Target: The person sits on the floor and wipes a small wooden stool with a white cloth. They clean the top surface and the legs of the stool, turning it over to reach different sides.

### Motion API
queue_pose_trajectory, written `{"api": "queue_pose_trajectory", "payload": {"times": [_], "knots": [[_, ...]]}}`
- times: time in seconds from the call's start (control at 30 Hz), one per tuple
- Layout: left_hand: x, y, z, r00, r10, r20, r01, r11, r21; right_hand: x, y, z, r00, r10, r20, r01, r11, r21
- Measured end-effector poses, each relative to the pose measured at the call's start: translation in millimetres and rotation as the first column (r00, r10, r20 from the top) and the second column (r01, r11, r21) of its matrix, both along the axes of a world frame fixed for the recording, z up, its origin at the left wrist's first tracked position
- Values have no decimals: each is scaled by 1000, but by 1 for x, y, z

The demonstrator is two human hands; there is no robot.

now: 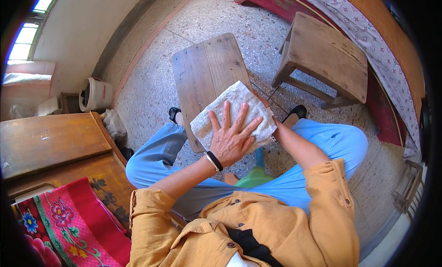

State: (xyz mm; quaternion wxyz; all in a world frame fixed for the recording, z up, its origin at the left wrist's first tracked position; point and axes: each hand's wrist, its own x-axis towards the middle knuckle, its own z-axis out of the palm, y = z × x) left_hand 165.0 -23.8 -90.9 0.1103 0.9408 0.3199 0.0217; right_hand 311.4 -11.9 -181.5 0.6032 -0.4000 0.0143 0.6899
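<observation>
A folded white terry towel (239,115) is between my hands, above the near right part of a small wooden stool (207,64). My left hand (231,137) lies flat on top of the towel with its fingers spread. From beneath and along the towel's right edge, my right hand (263,100) holds it. Most of that hand is hidden by the cloth, and only a few fingers show past the edge. A black band and a pale band circle my left wrist.
A second wooden stool (322,55) stands at the right, beside a cloth-draped bed (368,46). A wooden cabinet (50,143) with a red flowered cloth (87,221) is at the left. Behind it is a white bucket (98,94). Something green (254,177) shows between my legs.
</observation>
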Motion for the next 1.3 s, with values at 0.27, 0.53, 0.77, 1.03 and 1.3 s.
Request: {"api": "queue_pose_trajectory", "payload": {"times": [0.27,0.53,0.77,1.03,1.3], "knots": [[87,104,-5,976,219,-10,-217,971,98,-1,8,-22,976,-77,204,81,997,-10],[98,172,-25,954,291,75,-300,944,141,9,11,-14,872,229,432,-178,972,-155],[23,11,-3,999,6,33,-7,1000,23,3,-17,-65,974,80,213,-165,892,420],[-68,7,1,993,-86,-82,87,996,15,5,7,-29,913,93,397,-99,995,-4],[-37,-4,-14,993,-114,-23,116,981,153,7,5,-12,854,135,503,-122,991,-58]]}}
